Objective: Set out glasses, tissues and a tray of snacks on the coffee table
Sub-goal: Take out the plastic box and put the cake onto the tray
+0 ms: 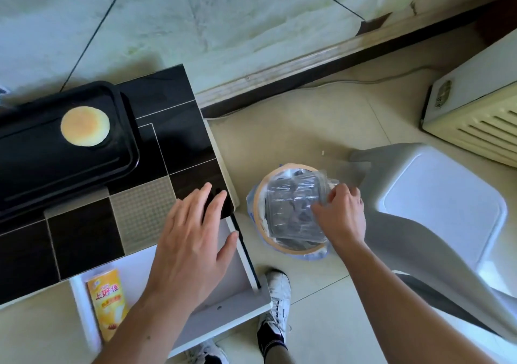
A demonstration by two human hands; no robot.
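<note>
A black tray lies on the dark tiled coffee table at the left, with one round pale pastry on it. My left hand hovers flat, fingers spread, over the table's near right corner and the open drawer. A yellow snack canister lies in that drawer. My right hand pinches a clear plastic snack wrapper over the small lined waste bin on the floor.
A grey plastic stool stands right of the bin. A white slatted appliance sits at the far right. A dark baseboard runs along the pale wall. My shoes are below the drawer.
</note>
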